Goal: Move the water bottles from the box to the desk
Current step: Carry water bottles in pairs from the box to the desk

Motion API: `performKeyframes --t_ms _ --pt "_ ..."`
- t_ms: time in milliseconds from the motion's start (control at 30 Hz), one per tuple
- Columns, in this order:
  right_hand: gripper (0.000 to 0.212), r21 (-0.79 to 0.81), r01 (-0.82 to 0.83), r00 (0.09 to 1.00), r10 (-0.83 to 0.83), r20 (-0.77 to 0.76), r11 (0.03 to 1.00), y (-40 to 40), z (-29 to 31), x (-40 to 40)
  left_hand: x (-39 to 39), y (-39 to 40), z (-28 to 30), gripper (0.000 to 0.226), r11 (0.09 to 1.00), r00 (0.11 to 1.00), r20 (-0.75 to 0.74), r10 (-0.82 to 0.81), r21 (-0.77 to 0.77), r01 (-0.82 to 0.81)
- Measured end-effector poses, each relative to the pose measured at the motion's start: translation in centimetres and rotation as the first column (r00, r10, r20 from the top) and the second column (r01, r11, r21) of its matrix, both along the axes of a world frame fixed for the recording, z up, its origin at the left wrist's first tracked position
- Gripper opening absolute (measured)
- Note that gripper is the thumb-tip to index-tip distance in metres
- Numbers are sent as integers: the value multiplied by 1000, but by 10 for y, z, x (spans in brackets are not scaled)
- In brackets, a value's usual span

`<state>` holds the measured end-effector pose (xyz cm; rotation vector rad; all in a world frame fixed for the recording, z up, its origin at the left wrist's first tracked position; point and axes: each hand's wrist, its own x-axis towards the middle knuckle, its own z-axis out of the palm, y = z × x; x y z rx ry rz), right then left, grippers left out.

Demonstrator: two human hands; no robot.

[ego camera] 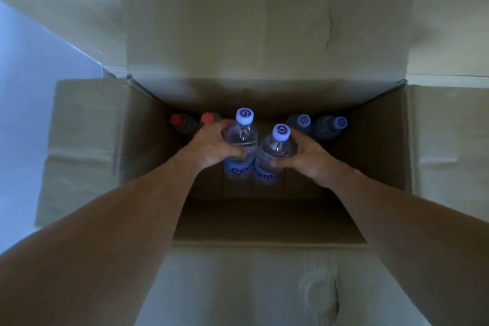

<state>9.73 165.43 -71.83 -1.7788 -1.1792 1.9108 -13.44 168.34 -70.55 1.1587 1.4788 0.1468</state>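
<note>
An open cardboard box (381,145) fills the view from above. My left hand (211,145) grips a clear water bottle with a pale blue cap (242,137), lifted inside the box. Beside it my right hand (307,156) grips a second blue-capped water bottle (275,151), and the two bottles touch side by side. Along the far wall of the box stand two more blue-capped bottles (320,124) at the right and two red-capped bottles (185,122) at the left, partly hidden behind my left hand.
The box's four flaps are folded outward: far flap (264,32), left flap (84,145), right flap (449,145), near flap (264,286). A pale floor (31,82) shows at the left. The near half of the box bottom is bare.
</note>
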Motion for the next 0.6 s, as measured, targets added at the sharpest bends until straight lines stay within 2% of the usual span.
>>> performKeyframes --t_ms 67,133,167,267,367,467,600 --pt "60 -68 62 995 -67 -79 996 2 21 3 -3 2 23 32 997 997 63 51 -53 -48" --pt "52 -130 139 985 -151 -87 982 4 43 2 -3 3 46 18 986 985 104 135 -114 -122" --pt "48 -170 184 976 -200 -83 968 4 55 2 -3 2 58 18 973 977 103 185 -161 -167" --pt "38 -298 303 931 -348 -111 905 5 88 1 2 -4 92 38 904 938 120 325 -330 -271" --pt "35 -348 331 910 -394 -126 877 6 125 4 9 -12 122 35 835 872 191 451 -436 -336" --pt "44 -353 339 901 -409 -145 872 7 164 6 15 -17 156 26 807 833 238 500 -476 -349" --pt "49 -383 380 871 -465 -157 842 4 226 2 21 -23 215 19 835 834 289 471 -451 -316"
